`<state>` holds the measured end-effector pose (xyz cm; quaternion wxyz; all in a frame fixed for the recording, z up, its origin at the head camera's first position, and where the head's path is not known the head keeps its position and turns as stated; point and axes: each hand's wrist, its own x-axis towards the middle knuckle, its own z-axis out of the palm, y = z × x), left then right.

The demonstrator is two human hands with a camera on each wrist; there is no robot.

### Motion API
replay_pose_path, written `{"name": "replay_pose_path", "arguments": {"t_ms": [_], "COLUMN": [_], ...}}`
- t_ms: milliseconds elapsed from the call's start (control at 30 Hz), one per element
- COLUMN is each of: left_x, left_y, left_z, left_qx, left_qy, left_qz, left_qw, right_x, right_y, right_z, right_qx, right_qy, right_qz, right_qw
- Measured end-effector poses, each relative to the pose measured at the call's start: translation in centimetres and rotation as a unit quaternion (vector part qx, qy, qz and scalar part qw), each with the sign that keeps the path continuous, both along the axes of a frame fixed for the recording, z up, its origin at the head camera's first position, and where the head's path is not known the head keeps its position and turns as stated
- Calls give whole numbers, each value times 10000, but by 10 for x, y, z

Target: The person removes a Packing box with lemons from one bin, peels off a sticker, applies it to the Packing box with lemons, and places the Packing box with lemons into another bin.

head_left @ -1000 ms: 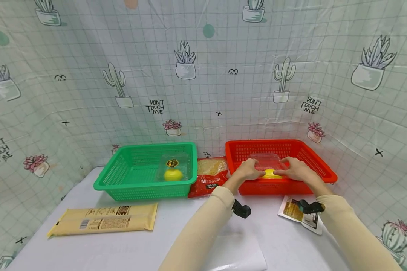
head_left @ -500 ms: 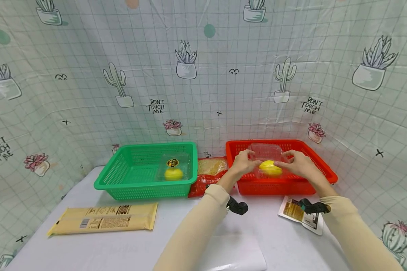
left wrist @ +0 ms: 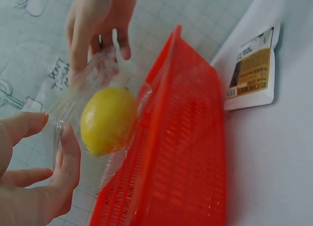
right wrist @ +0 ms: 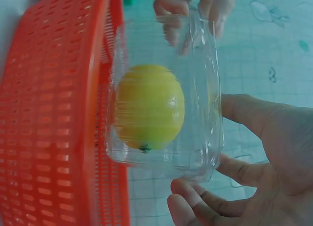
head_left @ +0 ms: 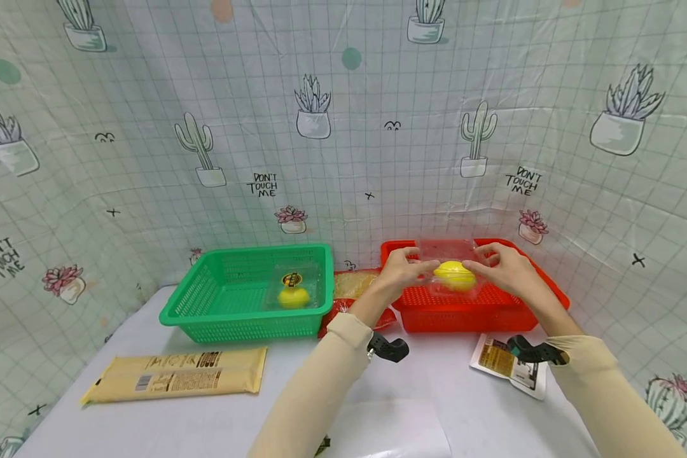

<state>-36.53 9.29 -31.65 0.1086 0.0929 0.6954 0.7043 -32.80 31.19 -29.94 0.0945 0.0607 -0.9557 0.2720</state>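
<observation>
Left hand (head_left: 397, 272): thumb and fingers bent, pinching the near side of a clear plastic container (right wrist: 198, 89). Right hand (head_left: 506, 270): thumb and fingers parted by the container's width of edge, likewise gripping the opposite side. The container lies directly between the two hands, neither judged nearer. The lemon (head_left: 457, 277) inside has its long axis running roughly from one hand to the other, stem end toward the right. Whether the container's lid is fastened cannot be determined.

The container is held over the red basket (head_left: 464, 320); contact with the rim cannot be confirmed. In front of that basket lies a pouch (head_left: 506, 362). To its left, a red packet (head_left: 343, 312) sits between it and the green basket (head_left: 252, 329), which contains another boxed lemon (head_left: 293, 297). A long tan packet (head_left: 177, 375) lies before the green basket.
</observation>
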Motion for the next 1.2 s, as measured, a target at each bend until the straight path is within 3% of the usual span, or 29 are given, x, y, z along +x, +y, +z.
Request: {"name": "replay_pose_path", "arguments": {"t_ms": [100, 267, 733, 933, 1200], "left_x": [1, 4, 20, 30, 46], "left_y": [-7, -21, -60, -79, -115], "left_z": [4, 7, 2, -4, -11], "left_qx": [277, 361, 79, 43, -66], "left_qy": [-193, -351, -371, -252, 97], "left_qz": [-179, -425, -994, -985, -978], "left_qw": [9993, 9978, 9943, 9948, 9951], "right_x": [3, 3, -16, -15, -1], "right_y": [-1, -2, 3, -1, -18], "right_z": [3, 5, -3, -9, -9], "right_qx": [-216, -664, -2055, -2104, -1947], "right_qy": [120, 69, -351, -490, -842], "right_qz": [54, 176, 428, 641, 1050], "right_qw": [9997, 9976, 9771, 9743, 9716]}}
